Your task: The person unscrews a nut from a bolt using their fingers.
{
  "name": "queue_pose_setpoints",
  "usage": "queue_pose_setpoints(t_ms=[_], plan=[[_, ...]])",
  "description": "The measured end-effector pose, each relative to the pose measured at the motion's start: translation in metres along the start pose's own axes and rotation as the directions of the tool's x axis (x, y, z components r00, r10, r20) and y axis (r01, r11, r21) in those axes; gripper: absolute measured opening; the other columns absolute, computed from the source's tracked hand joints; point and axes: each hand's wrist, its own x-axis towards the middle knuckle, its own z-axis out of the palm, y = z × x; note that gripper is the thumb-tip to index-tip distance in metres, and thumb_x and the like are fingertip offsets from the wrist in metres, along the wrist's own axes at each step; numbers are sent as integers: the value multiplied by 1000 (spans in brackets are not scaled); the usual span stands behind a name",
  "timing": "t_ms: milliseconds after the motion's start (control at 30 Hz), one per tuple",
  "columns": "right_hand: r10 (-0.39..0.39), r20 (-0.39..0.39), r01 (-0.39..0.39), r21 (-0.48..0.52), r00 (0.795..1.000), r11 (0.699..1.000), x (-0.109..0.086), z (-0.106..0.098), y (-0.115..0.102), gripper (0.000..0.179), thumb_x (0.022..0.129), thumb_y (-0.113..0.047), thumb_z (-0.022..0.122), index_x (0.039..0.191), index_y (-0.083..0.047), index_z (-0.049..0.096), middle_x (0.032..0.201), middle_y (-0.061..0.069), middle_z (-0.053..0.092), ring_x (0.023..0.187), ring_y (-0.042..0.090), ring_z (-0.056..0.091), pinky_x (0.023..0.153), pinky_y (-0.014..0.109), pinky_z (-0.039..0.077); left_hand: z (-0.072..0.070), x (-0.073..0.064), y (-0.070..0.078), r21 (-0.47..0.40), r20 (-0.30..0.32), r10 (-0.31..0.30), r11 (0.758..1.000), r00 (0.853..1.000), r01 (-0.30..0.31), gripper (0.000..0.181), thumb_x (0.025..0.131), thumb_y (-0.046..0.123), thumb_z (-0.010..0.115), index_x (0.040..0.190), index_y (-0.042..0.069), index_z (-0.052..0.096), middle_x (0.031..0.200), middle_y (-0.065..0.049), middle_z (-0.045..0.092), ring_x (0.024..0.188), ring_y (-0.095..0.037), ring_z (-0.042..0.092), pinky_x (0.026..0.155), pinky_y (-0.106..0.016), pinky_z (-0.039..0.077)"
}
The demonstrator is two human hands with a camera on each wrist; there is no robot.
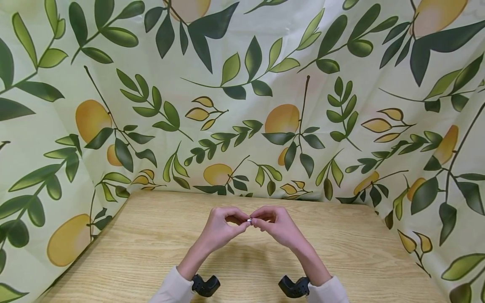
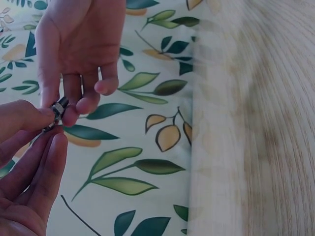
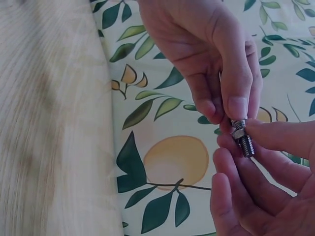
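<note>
Between my two hands is a small metal bolt (image 3: pixel 247 146) with a dark threaded shaft and a shiny nut (image 3: pixel 239 133) around it. My left hand (image 1: pixel 221 229) pinches one end between thumb and fingertips, hiding that end. From the other side, my right hand (image 1: pixel 278 226) pinches the same piece, its thumb at the nut in the right wrist view. The threaded tip sticks out past the fingers there. In the left wrist view the bolt (image 2: pixel 60 105) is partly covered by fingertips. Both hands meet above the table, fingertips nearly touching.
A light wood-grain table (image 1: pixel 159 235) lies below the hands. Behind it and at both sides hangs a pale cloth (image 1: pixel 242 126) printed with leaves and orange fruit. Black wrist devices (image 1: pixel 206 286) sit at both cuffs.
</note>
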Motion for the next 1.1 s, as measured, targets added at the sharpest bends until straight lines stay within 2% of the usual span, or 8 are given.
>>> queue_pose_setpoints(t_ms=[100, 233, 400, 533, 700, 867, 967, 1100], plan=[[3, -30, -4, -8, 1000, 1000, 0, 1, -1, 14, 94, -16, 76, 105, -8, 77, 104, 9, 76, 93, 16, 70, 79, 30, 60, 0, 0, 1, 0, 1, -1, 1000, 1000, 1, 12, 86, 2, 80, 93, 11, 81, 89, -4, 80, 78, -9, 74, 75, -26, 64], [-8, -47, 8, 12, 999, 1000, 0, 2, -1, 18, 90, -13, 80, 105, -6, 74, 105, 12, 75, 97, 20, 70, 79, 27, 59, 0, 0, 1, -2, 0, 4, 1000, 1000, -4, 12, 85, 0, 80, 93, 10, 81, 90, -5, 80, 78, -10, 74, 75, -27, 65], [-7, -22, 8, 7, 1000, 1000, -1, 0, -1, 24, 95, -20, 75, 113, -4, 73, 106, 13, 75, 94, 18, 70, 78, 28, 59, 0, 0, 1, 1, -4, 7, 1000, 1000, -7, 11, 86, 2, 80, 93, 10, 81, 89, -4, 80, 77, -9, 74, 75, -27, 65], [-4, 17, 4, 4, 1000, 1000, -1, -2, -1, 23, 99, -19, 70, 113, -2, 74, 103, 15, 77, 89, 18, 71, 76, 32, 61, 0, 0, 1, -3, -2, 1, 1000, 1000, -1, 11, 86, 2, 80, 93, 11, 81, 89, -4, 80, 77, -9, 74, 75, -27, 65], [-6, -9, 6, -4, 1000, 1000, -1, -1, -2, 17, 94, -16, 76, 107, -6, 75, 103, 11, 76, 94, 20, 69, 79, 29, 59, 0, 0, 1, -2, -3, 2, 1000, 1000, -2, 11, 86, 2, 80, 93, 11, 81, 89, -4, 80, 77, -9, 74, 75, -27, 65], [-14, -38, 15, 28, 999, 1000, 0, 1, -2, 17, 89, -8, 79, 104, -4, 73, 104, 14, 74, 96, 22, 68, 79, 26, 60, 0, 0, 1, -4, -4, 0, 1000, 1000, 0, 12, 85, 1, 80, 92, 10, 80, 89, -4, 79, 78, -9, 74, 75, -27, 65], [-4, -38, 5, 28, 999, 1000, -1, 0, -1, 21, 89, -12, 80, 107, -3, 73, 105, 14, 74, 97, 21, 69, 79, 26, 60, 1, 0, 0, -7, -5, 1, 1000, 1000, -1, 11, 86, 1, 80, 92, 10, 80, 89, -4, 79, 78, -9, 74, 75, -27, 65], [5, -11, -5, 20, 1000, 1000, -1, -2, 0, 23, 95, -20, 75, 112, -4, 74, 106, 13, 76, 94, 20, 70, 78, 31, 61, 1, 0, 0, -7, -4, 6, 1000, 1000, -6, 10, 86, 3, 81, 93, 10, 81, 89, -4, 80, 77, -10, 74, 74, -27, 65]])
